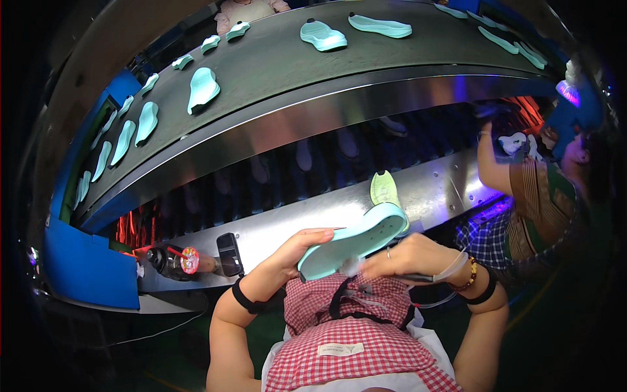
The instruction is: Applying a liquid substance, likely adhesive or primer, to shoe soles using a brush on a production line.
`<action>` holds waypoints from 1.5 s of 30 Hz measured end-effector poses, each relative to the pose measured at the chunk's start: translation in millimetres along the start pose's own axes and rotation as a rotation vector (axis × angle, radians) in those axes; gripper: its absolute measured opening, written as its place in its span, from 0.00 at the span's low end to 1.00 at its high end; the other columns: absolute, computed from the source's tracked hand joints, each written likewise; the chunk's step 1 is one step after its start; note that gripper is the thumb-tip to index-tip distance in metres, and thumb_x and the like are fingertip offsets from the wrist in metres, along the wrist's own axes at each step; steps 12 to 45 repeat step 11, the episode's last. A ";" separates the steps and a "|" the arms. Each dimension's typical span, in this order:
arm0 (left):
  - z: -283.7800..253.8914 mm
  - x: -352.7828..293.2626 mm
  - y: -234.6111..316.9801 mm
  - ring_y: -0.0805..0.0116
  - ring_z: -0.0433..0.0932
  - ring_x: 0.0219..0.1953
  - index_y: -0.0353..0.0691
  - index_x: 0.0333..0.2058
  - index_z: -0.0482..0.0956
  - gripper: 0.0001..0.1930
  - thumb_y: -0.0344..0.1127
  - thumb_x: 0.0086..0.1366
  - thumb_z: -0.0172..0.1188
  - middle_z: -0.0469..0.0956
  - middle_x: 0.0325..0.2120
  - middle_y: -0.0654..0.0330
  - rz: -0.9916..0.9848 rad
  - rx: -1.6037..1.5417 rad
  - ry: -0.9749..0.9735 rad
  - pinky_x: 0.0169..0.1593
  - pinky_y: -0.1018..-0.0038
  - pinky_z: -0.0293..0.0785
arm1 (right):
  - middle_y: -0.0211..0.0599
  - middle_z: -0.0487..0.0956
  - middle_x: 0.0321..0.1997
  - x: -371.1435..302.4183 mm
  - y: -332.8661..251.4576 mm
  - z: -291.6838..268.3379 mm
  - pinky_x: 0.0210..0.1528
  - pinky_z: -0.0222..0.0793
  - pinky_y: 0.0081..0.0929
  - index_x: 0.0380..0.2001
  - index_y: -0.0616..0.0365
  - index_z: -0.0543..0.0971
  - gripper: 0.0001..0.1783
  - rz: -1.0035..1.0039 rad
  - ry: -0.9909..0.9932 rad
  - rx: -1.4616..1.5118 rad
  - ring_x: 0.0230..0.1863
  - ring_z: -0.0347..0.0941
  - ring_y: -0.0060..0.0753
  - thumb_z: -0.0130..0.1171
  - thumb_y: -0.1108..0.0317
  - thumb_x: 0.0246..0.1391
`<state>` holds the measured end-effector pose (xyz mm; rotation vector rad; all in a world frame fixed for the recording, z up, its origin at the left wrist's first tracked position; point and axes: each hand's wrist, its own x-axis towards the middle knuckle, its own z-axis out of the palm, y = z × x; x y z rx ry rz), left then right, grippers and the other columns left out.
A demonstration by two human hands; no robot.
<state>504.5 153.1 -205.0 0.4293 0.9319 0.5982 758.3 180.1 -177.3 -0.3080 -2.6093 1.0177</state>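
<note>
My left hand (292,251) grips a pale turquoise shoe sole (356,238) by its left edge and holds it tilted over my lap, its hollow inner side toward me. A few small holes show near its right end. My right hand (418,258) is closed around a brush (351,266); its whitish, blurred tip is at the near inner edge of the sole. From that hand trails a clear thin tube (454,266). Behind the held sole, a yellow-green sole (383,187) lies on the metal ledge (307,215), partly hidden.
Beyond the ledge, a dark conveyor belt (261,72) carries several turquoise soles (204,89). A dark bottle (168,262), a cup with a red straw (190,260) and a black phone (228,253) stand or lie at left. A co-worker (539,189) sits at right; another person (245,12) is across the belt.
</note>
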 end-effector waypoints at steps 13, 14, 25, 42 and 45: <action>-4.4 31.5 -27.0 0.58 0.69 0.49 0.31 0.53 0.60 0.26 0.40 0.60 0.50 0.67 0.49 0.50 0.112 -0.302 0.045 0.54 0.66 0.64 | 0.36 0.79 0.34 -4.2 26.1 19.6 0.38 0.67 0.17 0.42 0.58 0.77 0.15 0.428 0.245 0.816 0.32 0.72 0.19 0.57 0.72 0.48; -4.4 31.5 -27.0 0.58 0.69 0.49 0.31 0.53 0.60 0.26 0.40 0.60 0.50 0.67 0.49 0.50 0.112 -0.302 0.045 0.54 0.66 0.64 | 0.36 0.79 0.34 -4.2 26.1 19.6 0.38 0.67 0.17 0.42 0.58 0.77 0.15 0.428 0.245 0.816 0.32 0.72 0.19 0.57 0.72 0.48; -4.4 31.5 -27.0 0.58 0.69 0.49 0.31 0.53 0.60 0.26 0.40 0.60 0.50 0.67 0.49 0.50 0.112 -0.302 0.045 0.54 0.66 0.64 | 0.36 0.79 0.34 -4.2 26.1 19.6 0.38 0.67 0.17 0.42 0.58 0.77 0.15 0.428 0.245 0.816 0.32 0.72 0.19 0.57 0.72 0.48; -4.4 31.5 -27.0 0.58 0.69 0.49 0.31 0.53 0.60 0.26 0.40 0.60 0.50 0.67 0.49 0.50 0.112 -0.302 0.045 0.54 0.66 0.64 | 0.36 0.79 0.34 -4.2 26.1 19.6 0.38 0.67 0.17 0.42 0.58 0.77 0.15 0.428 0.245 0.816 0.32 0.72 0.19 0.57 0.72 0.48; -4.4 31.5 -27.0 0.58 0.69 0.49 0.31 0.53 0.60 0.26 0.40 0.60 0.50 0.67 0.49 0.50 0.112 -0.302 0.045 0.54 0.66 0.64 | 0.36 0.79 0.34 -4.2 26.1 19.6 0.38 0.67 0.17 0.42 0.58 0.77 0.15 0.428 0.245 0.816 0.32 0.72 0.19 0.57 0.72 0.48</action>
